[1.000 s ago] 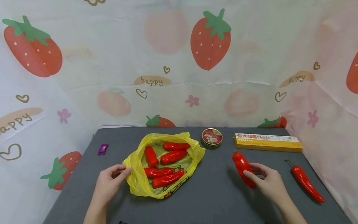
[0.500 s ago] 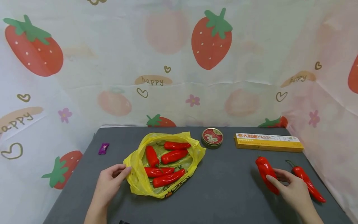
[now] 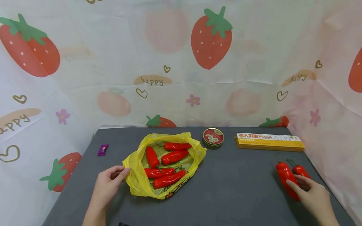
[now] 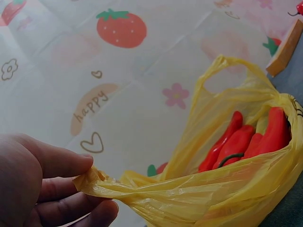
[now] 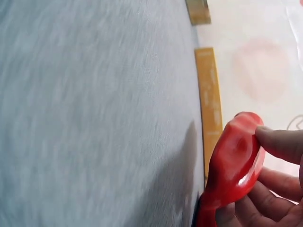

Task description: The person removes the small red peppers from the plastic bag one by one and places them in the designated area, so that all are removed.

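A yellow plastic bag (image 3: 133, 185) lies with its mouth wide, several red chili peppers (image 3: 175, 157) inside it. My left hand (image 3: 106, 185) pinches the bag's left edge between thumb and fingers; the left wrist view shows the gathered plastic (image 4: 99, 183) in that pinch. At the right side of the table, my right hand (image 3: 315, 194) holds a red chili pepper (image 3: 285, 179) by its side, stem end pointing away. In the right wrist view the thumb presses on this pepper (image 5: 236, 156). Another red chili pepper (image 3: 300, 171) lies just behind, its lower part hidden by the right hand.
A round tin (image 3: 213, 138) stands right of the bag at the back. Farther right lies a long yellow pasta box (image 3: 270, 142). A small purple wrapped candy (image 3: 103, 150) is at the left. A strawberry-print cloth (image 3: 175, 62) hangs behind the grey table (image 3: 226, 188).
My right hand has carried its pepper rightward across the table, up beside the pepper lying there. My left hand keeps its pinch on the bag, which stays in place.
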`<state>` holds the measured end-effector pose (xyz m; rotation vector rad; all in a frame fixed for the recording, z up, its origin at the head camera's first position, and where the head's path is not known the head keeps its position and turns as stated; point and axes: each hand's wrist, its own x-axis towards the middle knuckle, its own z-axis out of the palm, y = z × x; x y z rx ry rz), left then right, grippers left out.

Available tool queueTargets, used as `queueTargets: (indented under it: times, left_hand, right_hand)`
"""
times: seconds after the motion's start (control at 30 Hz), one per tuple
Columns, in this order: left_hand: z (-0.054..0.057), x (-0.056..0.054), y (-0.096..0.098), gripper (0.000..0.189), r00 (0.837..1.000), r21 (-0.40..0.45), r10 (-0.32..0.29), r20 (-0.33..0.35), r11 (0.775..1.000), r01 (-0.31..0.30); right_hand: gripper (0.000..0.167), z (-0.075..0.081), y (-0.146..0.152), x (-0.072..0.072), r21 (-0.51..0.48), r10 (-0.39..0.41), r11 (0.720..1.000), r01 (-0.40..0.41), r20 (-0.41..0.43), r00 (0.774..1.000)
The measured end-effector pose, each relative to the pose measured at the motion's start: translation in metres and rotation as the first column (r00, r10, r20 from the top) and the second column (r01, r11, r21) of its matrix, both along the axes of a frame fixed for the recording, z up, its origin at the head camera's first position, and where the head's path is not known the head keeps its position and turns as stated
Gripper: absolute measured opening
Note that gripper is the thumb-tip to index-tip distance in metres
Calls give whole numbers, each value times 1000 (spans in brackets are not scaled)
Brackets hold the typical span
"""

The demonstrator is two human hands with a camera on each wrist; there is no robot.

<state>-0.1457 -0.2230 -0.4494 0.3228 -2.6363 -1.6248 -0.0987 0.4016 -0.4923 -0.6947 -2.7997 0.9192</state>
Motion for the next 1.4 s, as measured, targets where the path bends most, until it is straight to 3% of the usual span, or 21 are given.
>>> queueTargets:
  times: [0.4,1.4]
  left_hand:
    - [1,0,1,42,1000,-9,7,9,1000,-7]
    - [3,-1,-2,43,999,-12,12,42,1000,-12]
  right_hand:
    - [65,-7,11,4,119,-34,992,36,-19,999]
    - [57,-2,8,2,229,-45,973,26,74,996]
